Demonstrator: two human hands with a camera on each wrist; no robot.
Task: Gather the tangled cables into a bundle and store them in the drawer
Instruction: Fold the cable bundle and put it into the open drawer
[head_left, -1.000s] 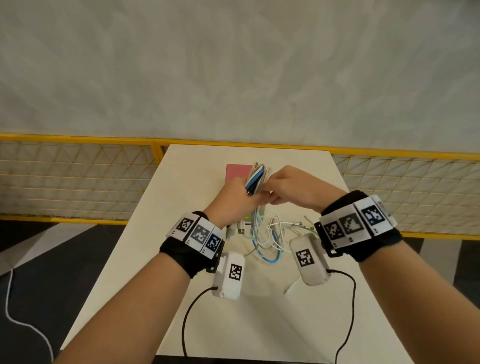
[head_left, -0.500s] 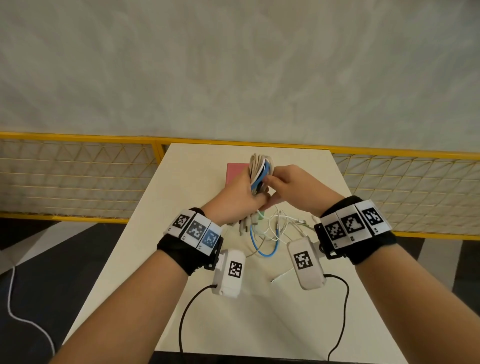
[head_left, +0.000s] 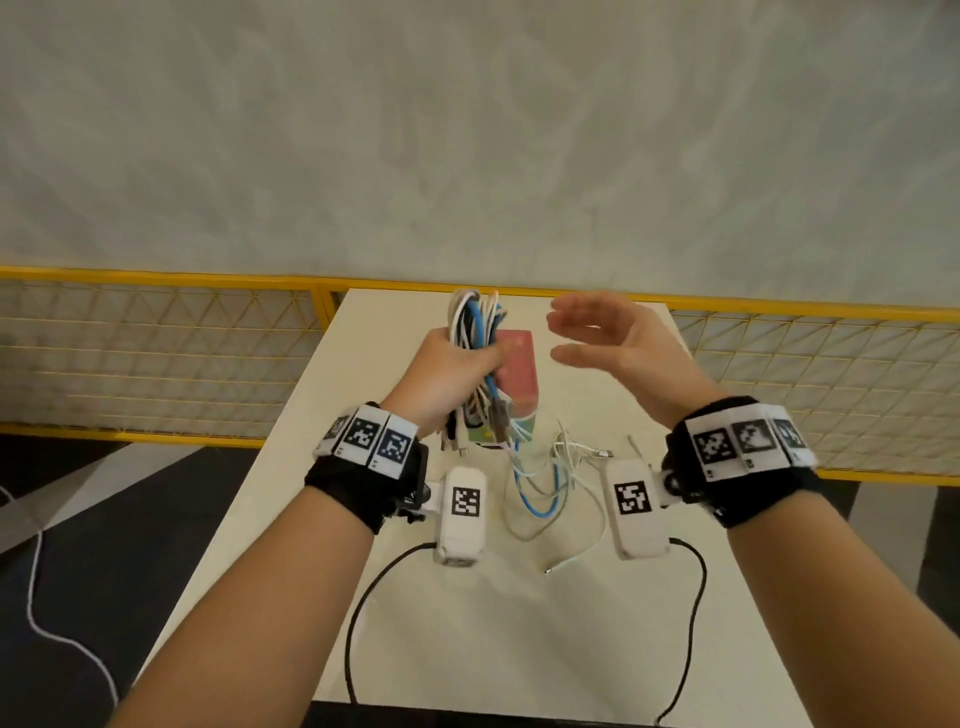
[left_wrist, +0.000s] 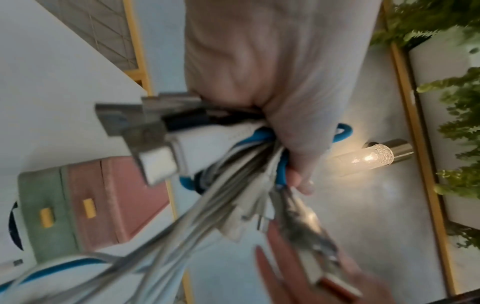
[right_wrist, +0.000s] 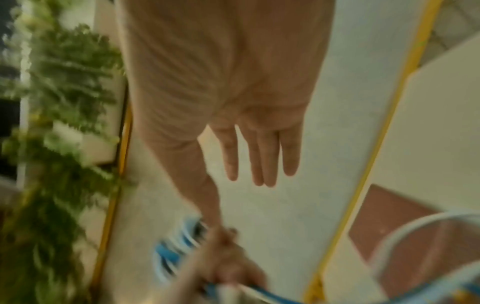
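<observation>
My left hand (head_left: 452, 371) is clenched round the cables (head_left: 475, 325), a white, grey and blue bundle held upright above the far middle of the table (head_left: 467, 623). Loops stick out above my fist; plugs and loose ends hang below it, trailing onto the tabletop between my wrists. In the left wrist view my fingers (left_wrist: 298, 176) wrap the bundle (left_wrist: 233, 156) tightly. My right hand (head_left: 613, 343) is released, fingers straight and spread, just right of the bundle and touching nothing. The drawer box (head_left: 517, 369), pink above green, sits near the far edge, directly behind the bundle, both drawers closed.
</observation>
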